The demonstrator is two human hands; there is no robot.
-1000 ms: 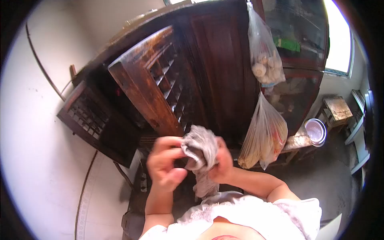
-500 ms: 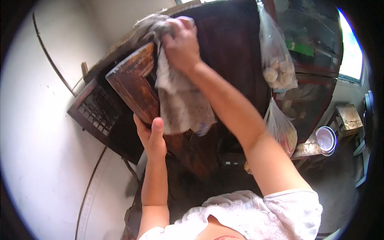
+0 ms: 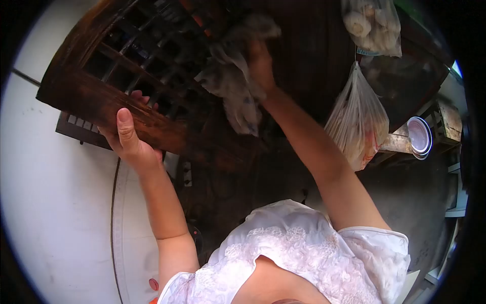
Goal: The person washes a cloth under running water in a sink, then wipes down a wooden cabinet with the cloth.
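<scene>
Head view shows the left hand [image 3: 132, 144] clamped on the lower rail of the wooden lattice door [image 3: 96, 104], thumb in front, fingertips behind. The right hand [image 3: 259, 63], blurred, grips a limp cloth [image 3: 235, 91] near the lattice; contact is unclear. The door looks stiff and fairly heavy, best held by its solid rail; the cloth seems light and soft, best bunched.

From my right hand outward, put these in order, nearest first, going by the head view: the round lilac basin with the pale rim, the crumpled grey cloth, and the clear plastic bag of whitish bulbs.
1. Crumpled grey cloth: in the right hand.
2. Clear plastic bag of whitish bulbs: hanging to the right.
3. Round lilac basin with the pale rim: farther right and lower down.
</scene>
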